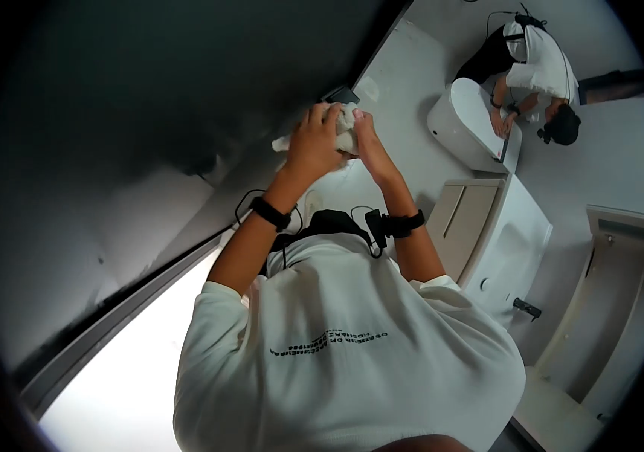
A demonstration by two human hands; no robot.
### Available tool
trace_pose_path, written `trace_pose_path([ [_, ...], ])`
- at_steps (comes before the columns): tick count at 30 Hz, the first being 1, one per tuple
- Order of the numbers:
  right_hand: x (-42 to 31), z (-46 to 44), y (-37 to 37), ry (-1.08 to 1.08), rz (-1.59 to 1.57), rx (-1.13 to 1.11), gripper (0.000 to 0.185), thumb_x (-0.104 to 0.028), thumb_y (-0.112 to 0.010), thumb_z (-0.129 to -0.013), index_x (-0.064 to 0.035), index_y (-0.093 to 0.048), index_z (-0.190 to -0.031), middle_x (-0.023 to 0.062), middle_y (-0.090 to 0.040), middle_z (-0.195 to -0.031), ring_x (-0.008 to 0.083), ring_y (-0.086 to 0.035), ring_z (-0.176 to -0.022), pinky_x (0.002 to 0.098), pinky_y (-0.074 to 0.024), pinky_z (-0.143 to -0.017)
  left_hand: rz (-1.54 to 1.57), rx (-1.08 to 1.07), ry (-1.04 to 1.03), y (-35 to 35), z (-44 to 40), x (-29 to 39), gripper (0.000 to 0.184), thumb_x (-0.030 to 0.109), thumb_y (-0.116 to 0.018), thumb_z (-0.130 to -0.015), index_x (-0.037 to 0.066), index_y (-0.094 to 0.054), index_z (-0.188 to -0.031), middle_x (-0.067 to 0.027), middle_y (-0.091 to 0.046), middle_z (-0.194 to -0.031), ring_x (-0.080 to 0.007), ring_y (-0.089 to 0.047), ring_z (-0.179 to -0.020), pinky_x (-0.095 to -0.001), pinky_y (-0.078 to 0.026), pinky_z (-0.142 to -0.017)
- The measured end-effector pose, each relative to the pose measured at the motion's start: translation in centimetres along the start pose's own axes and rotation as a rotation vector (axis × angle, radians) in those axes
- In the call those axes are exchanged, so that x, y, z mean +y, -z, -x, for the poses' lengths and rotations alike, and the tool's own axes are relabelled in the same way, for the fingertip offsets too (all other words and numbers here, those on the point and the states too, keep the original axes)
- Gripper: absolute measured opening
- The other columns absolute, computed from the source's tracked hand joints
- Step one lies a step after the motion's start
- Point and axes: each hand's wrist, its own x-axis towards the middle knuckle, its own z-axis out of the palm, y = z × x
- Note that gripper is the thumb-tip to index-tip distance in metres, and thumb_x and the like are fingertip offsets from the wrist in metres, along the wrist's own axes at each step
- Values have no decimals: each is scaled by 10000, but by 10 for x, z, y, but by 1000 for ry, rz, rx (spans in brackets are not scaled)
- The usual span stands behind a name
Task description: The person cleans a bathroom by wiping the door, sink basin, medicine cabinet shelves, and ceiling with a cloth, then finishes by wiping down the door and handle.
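A bunched pale cloth (346, 142) is between my two hands in front of my body. My left hand (313, 145) covers its left side, fingers curled over it, while a loose end sticks out past the wrist side. On the other side, my right hand (369, 142) grips the cloth with the thumb up near its top edge. Folds hide some of the fingertips. Just beyond the cloth is a small dark box-like object (341, 96), close to the edge of a dark glossy panel (186, 83). Each wrist wears a black strap.
At the right stand a white washbasin (521, 233) on a cabinet (463, 218) and an open wall cabinet (608, 316). Farther back, a co-worker (544, 68) bends over a white toilet (454, 113), both hands on it. A bright framed opening (126, 361) lies at lower left.
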Motion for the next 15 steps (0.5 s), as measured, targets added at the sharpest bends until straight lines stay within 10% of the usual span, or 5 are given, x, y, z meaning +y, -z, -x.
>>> trace_pose_path([
  [5, 30, -4, 7, 20, 137, 216, 478, -488, -428, -1036, -38, -408, -1194, 151, -600, -781, 176, -553, -686, 327, -459, -624, -184, 72, -45, -32, 11, 5, 601, 123, -779, -675, 74, -533, -1222, -148, -534, -1126, -352, -627, -937, -394, -575, -651],
  [10, 38, -1, 4, 155, 159, 324, 393, -402, -453, -1050, -28, -416, -1168, 162, -602, -758, 172, -573, -686, 323, -463, -619, 15, 42, -98, -33, 8, -2, 688, 117, -774, -669, 96, -498, -1299, -171, -506, -1168, -389, -608, -984, -451, -561, -768],
  [15, 51, 1, -13, 222, 263, 520, 331, -346, -436, -1058, -23, -506, -1082, 264, -632, -879, 390, -614, -791, 413, -489, -766, 104, -57, -158, -34, 6, -15, 753, 47, -739, -663, 80, -451, -1358, -193, -472, -1178, -417, -567, -1043, -479, -526, -850],
])
